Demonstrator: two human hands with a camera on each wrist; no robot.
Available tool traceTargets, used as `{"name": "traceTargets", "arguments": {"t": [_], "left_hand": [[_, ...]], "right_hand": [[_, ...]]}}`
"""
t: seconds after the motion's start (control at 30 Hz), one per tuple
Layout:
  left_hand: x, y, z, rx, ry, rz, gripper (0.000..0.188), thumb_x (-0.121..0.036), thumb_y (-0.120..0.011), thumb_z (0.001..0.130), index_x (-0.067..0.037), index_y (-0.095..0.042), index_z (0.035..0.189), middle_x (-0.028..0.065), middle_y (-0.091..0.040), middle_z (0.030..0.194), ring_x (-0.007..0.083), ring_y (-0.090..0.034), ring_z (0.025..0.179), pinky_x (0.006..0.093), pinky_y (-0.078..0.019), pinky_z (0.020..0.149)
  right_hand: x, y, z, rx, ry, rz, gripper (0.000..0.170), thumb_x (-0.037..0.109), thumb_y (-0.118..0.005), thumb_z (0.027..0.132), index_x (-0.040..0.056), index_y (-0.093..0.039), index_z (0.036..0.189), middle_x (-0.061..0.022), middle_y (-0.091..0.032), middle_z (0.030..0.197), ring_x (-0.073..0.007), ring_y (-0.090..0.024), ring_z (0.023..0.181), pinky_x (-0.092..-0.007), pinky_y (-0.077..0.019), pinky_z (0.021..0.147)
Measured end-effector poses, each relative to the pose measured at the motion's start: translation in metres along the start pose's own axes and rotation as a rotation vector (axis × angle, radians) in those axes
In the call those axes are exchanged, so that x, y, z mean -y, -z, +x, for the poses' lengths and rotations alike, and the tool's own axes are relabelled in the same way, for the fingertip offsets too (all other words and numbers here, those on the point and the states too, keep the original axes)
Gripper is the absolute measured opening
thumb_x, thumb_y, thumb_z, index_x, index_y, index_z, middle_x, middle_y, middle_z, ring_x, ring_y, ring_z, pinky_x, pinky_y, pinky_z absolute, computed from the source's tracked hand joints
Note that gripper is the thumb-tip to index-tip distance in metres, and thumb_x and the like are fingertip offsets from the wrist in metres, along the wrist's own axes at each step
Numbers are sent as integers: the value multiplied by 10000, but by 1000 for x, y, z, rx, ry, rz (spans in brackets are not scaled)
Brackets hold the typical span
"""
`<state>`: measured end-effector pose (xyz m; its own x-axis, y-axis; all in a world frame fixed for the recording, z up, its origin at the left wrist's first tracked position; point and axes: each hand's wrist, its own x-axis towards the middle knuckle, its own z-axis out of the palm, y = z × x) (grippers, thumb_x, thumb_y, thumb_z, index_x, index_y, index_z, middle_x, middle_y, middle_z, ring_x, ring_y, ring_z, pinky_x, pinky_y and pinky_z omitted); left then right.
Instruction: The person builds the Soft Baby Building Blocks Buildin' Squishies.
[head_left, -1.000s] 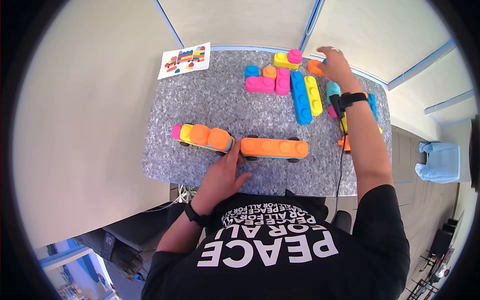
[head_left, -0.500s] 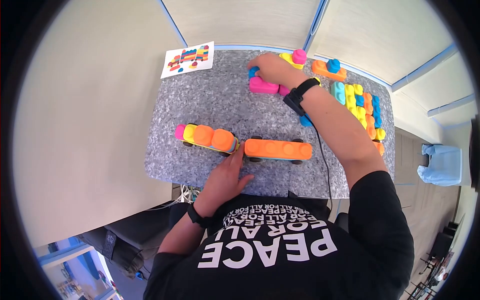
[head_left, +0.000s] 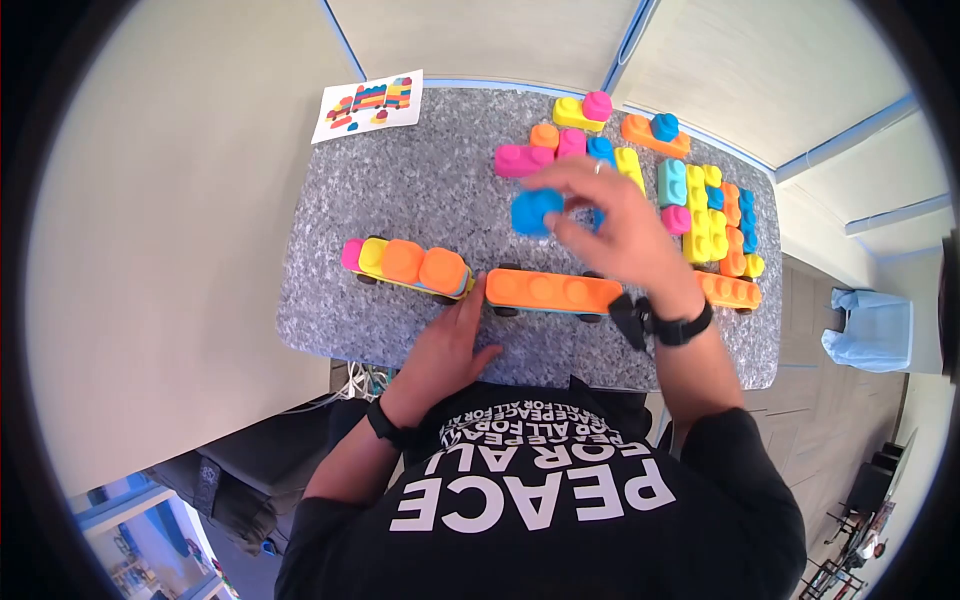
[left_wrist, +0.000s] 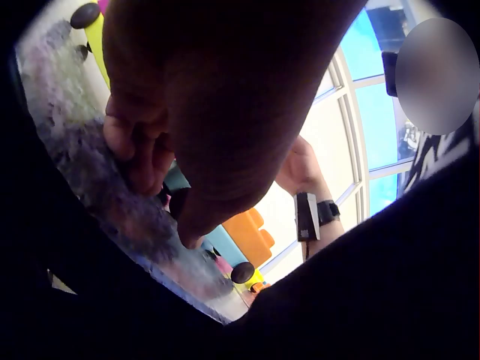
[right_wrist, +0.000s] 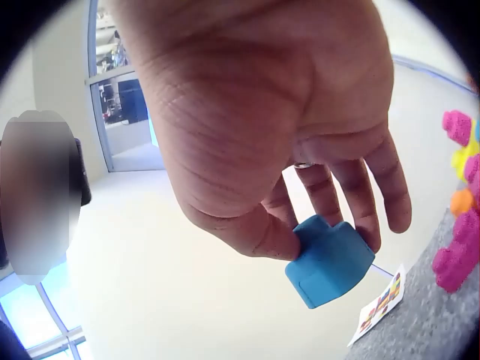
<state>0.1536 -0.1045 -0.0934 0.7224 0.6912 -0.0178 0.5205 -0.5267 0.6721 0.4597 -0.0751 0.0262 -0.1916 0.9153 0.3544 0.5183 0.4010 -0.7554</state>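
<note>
The blue block (head_left: pixel 537 213) has moved since the earlier frame: off its place by the pink brick (head_left: pixel 520 160), it now hangs above the counter (head_left: pixel 400 205), beyond the orange-topped wagon (head_left: pixel 553 291). We see the right grip (head_left: pixel 618 225) pinching it between thumb and fingertips, probably to keep its underside clear. The left grip (head_left: pixel 440 350) lies with fingers extended, nothing visibly held, at the gap between wagon and front car (head_left: pixel 405 262), perhaps steadying both. We note smooth, plastic-looking loose bricks (head_left: pixel 697 215) with rounded studs, dark wheels (head_left: pixel 590 318), speckled grey counter, flat printed card (head_left: pixel 370 105).
</note>
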Motion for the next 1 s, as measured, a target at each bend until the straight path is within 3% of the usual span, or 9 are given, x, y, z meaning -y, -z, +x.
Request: {"name": "traceTargets", "arguments": {"t": [0.1,0.23,0.47,0.8,0.9,1.0], "left_hand": [[-1,1,1,10,0,-8,1162,-195,-928,928,85,-211,1799,384,-590,1613,544,-660,1410,553,-593,1144],[1,1,0,-1,-31,-2,1165,-201,-926,931,88,-205,1799,391,-589,1606,541,-660,1412,551,-589,1153],[0,1,1,18,9,-8,1155,-204,-920,935,95,-209,1795,395,-600,1584,546,-664,1402,554,-589,1151],[-2,2,1,-3,14,-34,1095,-173,-917,919,110,-282,1765,307,-712,1259,466,-743,1099,537,-628,964],[-7,6,3,53,69,-61,1105,-169,-917,920,106,-270,1772,344,-699,1368,501,-735,1203,547,-622,1027],[0,1,1,-6,-18,-4,1111,-168,-914,923,100,-259,1779,383,-655,1488,536,-699,1321,559,-604,1098]], "right_hand": [[9,-23,-29,26,0,6,453,-22,-788,941,46,-764,1387,-165,-783,1272,-338,-783,1146,-416,-635,998],[8,-53,-45,55,30,65,421,11,-825,937,48,-760,1351,-189,-770,1299,-415,-772,1185,-466,-634,999],[5,-70,-53,40,43,-32,404,55,-827,949,54,-745,1345,-170,-746,1300,-421,-762,1144,-495,-633,966],[3,-82,-62,24,38,-100,470,85,-842,950,83,-728,1407,-153,-755,1345,-402,-730,1226,-507,-592,1070],[1,-82,-63,36,23,-108,541,114,-883,944,74,-706,1454,-175,-752,1370,-421,-728,1253,-508,-594,1085],[1,-82,-64,78,-27,-119,605,149,-910,943,63,-682,1496,-192,-749,1398,-437,-724,1288,-513,-592,1104]]}}
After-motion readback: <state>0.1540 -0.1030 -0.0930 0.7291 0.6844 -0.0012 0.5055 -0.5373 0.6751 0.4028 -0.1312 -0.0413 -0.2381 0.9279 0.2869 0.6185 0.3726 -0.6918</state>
